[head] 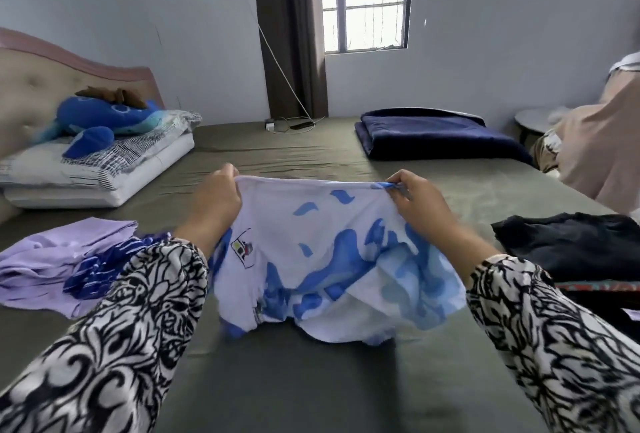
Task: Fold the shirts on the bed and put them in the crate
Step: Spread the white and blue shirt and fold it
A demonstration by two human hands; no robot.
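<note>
A white shirt with blue splashes (332, 259) hangs above the olive bed (311, 380), stretched between both hands. My left hand (216, 204) pinches its top left edge and my right hand (417, 205) pinches its top right edge. The shirt's lower part droops and rests crumpled on the sheet. A lilac shirt (45, 266) lies loosely at the left, with a dark blue striped garment (100, 273) on top of it. At the right edge lies a black garment (571, 249). No crate can be made out.
Pillows and a blue plush toy (100, 121) sit at the headboard, far left. A folded navy blanket (436, 134) lies at the back right. A charger and cable (287, 126) rest near the wall. Beige cloth (602, 148) hangs at the right.
</note>
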